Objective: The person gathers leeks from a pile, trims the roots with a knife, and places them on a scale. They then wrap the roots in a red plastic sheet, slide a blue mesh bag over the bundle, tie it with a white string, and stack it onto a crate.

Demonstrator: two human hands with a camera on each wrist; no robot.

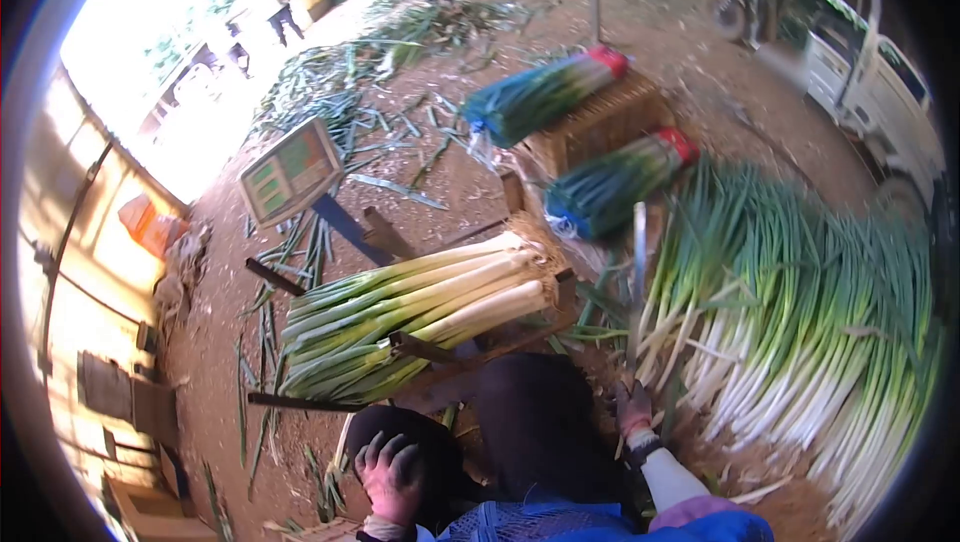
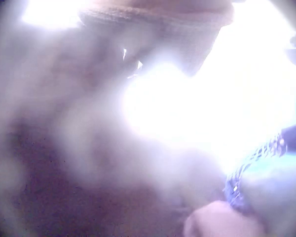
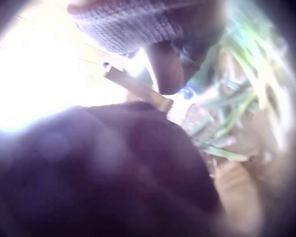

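My left hand (image 1: 390,477), in a pink and grey work glove, rests on my left knee with its fingers spread and nothing in them. In the right, my gloved hand (image 1: 633,410) grips a long knife (image 1: 638,287), its narrow blade pointing up and away from me. The right wrist view shows the curled glove fingers, but the knife's handle is hidden. Before my knees, a stack of big green onions (image 1: 430,312) lies across a metal-framed platform scale (image 1: 425,350), roots to the right. Close to the knife, a broad row of loose green onions (image 1: 790,332) covers the ground.
The scale's display (image 1: 290,172) stands on a blue post at the left. Two wrapped green onion bundles (image 1: 545,92) with red ends lie behind, one on a crate (image 1: 600,127). Cut leaves (image 1: 310,112) litter the dirt floor. A white truck (image 1: 880,92) is at far right; people stand at the back.
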